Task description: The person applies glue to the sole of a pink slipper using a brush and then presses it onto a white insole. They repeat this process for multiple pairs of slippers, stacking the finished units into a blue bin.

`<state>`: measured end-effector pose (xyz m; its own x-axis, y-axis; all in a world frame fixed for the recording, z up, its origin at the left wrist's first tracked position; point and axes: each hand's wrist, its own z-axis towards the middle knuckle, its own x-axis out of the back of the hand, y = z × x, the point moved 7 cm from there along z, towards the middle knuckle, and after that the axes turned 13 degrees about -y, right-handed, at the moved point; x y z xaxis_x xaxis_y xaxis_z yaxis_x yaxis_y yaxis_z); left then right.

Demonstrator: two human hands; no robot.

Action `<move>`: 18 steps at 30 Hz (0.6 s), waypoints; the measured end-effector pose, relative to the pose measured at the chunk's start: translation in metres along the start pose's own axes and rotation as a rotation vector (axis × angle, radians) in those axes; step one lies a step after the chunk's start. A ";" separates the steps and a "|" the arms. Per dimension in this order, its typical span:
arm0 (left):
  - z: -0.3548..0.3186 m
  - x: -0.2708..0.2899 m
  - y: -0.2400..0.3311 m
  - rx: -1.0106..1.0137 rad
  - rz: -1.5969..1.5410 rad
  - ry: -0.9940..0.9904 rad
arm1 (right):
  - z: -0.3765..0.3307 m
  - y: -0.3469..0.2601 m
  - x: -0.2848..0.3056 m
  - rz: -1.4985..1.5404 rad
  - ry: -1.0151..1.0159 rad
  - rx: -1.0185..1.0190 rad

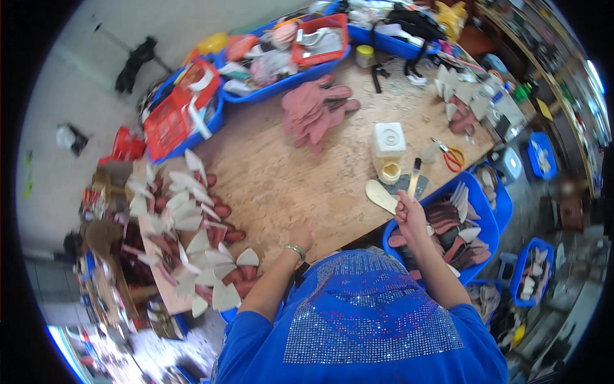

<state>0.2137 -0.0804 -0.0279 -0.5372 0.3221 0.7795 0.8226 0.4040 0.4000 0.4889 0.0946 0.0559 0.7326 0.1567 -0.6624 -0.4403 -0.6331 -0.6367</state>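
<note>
My right hand (pixel 409 210) is closed around a small brush (pixel 414 179) with a pale shaft and a black end that points away from me. Beside its fingers is a pale, sole-shaped piece (pixel 382 196); I cannot tell whether the hand touches it. Just beyond stand an open jar (pixel 389 171) of yellowish stuff and a white square container (pixel 388 139). A dark flat piece (pixel 419 185) lies under the brush. My left hand (pixel 300 234), with a bracelet at the wrist, is at the table's near edge; its fingers are blurred, and no held thing shows.
Reddish flat pieces (pixel 314 112) are piled mid-table (pixel 268 166). Many pale and red shoe parts (pixel 204 249) crowd the left side. Orange-handled pliers (pixel 454 159) lie to the right. A blue bin (pixel 489 224) of parts stands by my right arm; filled blue trays (pixel 281 80) line the back.
</note>
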 end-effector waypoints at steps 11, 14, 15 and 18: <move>0.028 -0.045 0.007 -0.011 0.404 -0.495 | -0.046 0.028 0.028 -0.528 0.248 0.162; 0.035 -0.065 -0.001 -0.006 0.482 -0.508 | -0.069 0.031 0.030 -0.722 0.310 0.054; 0.037 -0.068 0.003 -0.023 0.519 -0.514 | -0.069 0.047 0.048 -0.801 0.320 0.089; 0.042 -0.066 -0.007 0.007 0.592 -0.503 | -0.090 0.040 0.037 -0.856 0.357 0.051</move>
<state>0.2350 -0.0687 -0.1021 -0.0294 0.8349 0.5496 0.9987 0.0479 -0.0194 0.5445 0.0067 0.0413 0.9311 0.3070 0.1971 0.3085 -0.3740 -0.8746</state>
